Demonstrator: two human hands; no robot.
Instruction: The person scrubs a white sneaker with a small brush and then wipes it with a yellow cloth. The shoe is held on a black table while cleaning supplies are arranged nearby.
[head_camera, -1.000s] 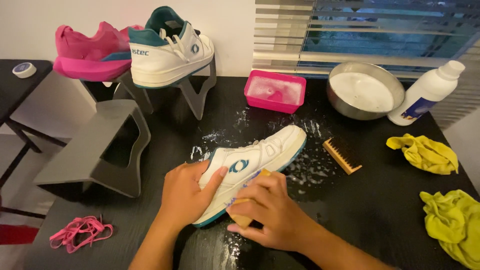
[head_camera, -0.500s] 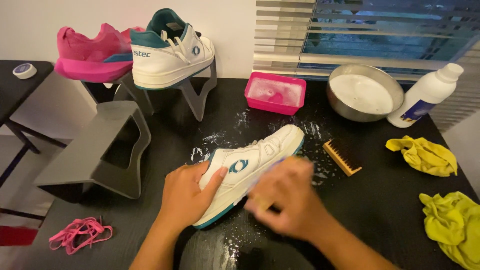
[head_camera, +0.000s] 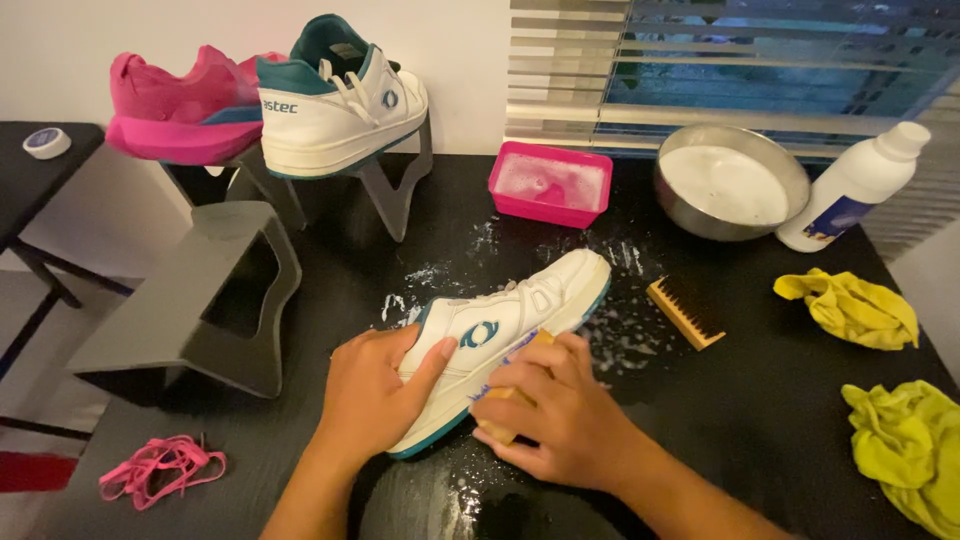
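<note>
Black matte surface, wet and flecked with white suds around the central shoe. Grey angular shoe stand, left of the central shoe, unoccupied. Second grey stand, behind and left of the central shoe, carrying a white leather trainer with teal collar and sole; just left of that, touching it, a bright pink running shoe. Central item: white leather trainer with teal emblem and teal sole edge, lying on its side on the surface, toe pointing away to the right. Round steel bowl of white foamy liquid, behind and right of the central shoe. Crumpled yellow cloth, far right of it; a second yellow cloth, right of it. Pink rectangular plastic tub of suds, directly behind it. White plastic bottle with blue label, behind and far right, beside the bowl. Left hand, fingers curled over the heel end of the central shoe, holding it down. Right hand, fingers closed round a small wooden brush with blue bristles, pressed against the shoe's side. Wooden brush with dark bristles, lying just right of the central shoe. Tangle of pink laces, well left of it.
</note>
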